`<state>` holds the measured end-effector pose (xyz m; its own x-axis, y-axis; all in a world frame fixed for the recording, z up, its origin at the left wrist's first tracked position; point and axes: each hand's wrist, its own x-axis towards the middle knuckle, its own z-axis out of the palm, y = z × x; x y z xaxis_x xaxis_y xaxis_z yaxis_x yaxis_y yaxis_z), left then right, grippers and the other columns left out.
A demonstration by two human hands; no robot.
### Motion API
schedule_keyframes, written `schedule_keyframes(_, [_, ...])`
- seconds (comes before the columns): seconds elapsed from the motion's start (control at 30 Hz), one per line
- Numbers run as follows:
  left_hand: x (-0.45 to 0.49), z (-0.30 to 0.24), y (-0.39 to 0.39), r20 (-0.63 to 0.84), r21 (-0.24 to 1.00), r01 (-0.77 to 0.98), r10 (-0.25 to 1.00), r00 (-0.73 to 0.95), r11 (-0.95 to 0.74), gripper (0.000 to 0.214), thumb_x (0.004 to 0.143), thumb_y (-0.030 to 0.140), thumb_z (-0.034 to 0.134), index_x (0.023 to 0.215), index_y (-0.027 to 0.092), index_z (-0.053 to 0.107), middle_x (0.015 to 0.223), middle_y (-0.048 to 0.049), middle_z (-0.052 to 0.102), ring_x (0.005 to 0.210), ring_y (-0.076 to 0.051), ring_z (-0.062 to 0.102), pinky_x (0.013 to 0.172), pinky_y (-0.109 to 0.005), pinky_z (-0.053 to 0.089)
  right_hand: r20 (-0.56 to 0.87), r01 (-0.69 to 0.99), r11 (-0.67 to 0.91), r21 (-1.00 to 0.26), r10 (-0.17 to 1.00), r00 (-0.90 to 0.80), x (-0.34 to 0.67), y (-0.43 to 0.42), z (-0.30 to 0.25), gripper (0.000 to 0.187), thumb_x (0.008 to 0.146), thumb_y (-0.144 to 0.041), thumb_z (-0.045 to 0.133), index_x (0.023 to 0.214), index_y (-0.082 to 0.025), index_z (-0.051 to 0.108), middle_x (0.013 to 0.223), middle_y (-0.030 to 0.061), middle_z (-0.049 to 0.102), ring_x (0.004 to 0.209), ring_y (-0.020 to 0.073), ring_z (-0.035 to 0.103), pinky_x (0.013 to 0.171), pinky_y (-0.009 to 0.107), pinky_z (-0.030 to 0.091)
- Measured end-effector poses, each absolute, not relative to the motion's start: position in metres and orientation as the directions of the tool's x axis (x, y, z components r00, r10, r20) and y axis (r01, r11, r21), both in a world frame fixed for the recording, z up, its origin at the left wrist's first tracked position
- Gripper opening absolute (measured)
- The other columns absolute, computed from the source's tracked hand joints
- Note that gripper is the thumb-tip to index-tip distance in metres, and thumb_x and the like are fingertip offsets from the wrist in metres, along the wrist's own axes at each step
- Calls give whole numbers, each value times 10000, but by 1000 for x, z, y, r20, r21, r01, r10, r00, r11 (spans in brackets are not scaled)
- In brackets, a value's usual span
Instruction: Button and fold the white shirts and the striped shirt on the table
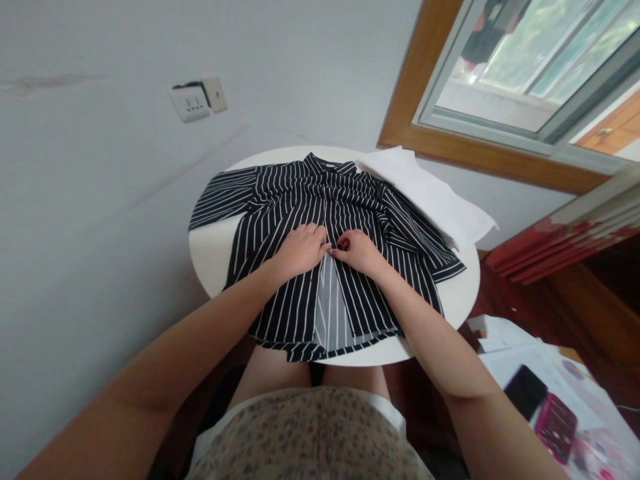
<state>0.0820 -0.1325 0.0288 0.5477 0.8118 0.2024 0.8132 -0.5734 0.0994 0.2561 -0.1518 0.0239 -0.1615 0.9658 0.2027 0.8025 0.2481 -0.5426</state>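
A black shirt with white stripes point(280, 200) lies spread front side up, its collar at the far side and its hem toward me. The front is parted below my hands, and the grey striped inside of the back panel shows there. My left hand point(301, 250) pinches the left front edge of the shirt, thumb and fingers together. Close beside it, my right hand point(359, 251) has thumb and fingertips closed on the opposite front edge. The fingertips of both hands nearly meet; any button between them is too small to make out.
Beneath the shirt is a round white table point(207, 260) against the wall. A white sheet-like item point(430, 193) covers part of the right sleeve. At lower right, a side surface holds papers point(520, 360), a black phone-like object point(526, 392) and a pink-edged device point(556, 427).
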Motion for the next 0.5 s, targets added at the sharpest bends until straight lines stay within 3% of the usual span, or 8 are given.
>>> schedule_keyframes(0.33, [85, 31, -136, 199, 109, 851, 850, 487, -514, 334, 936, 432, 400, 880, 163, 590, 861, -99, 624, 873, -234, 581, 784, -337, 433, 250, 844, 255, -471, 957, -149, 252, -158, 29, 76, 763, -183, 638, 781, -132, 690, 777, 74, 616, 810, 195, 573, 806, 319, 461])
schedule_keyframes(0.5, [80, 34, -133, 158, 153, 826, 839, 521, -542, 387, 932, 469, 392, 777, 179, 596, 798, -75, 628, 775, -206, 580, 714, -308, 423, 184, 759, 221, -612, 974, -135, 260, -157, 33, 71, 749, -133, 634, 742, -154, 701, 747, 41, 662, 734, 165, 599, 753, 291, 466])
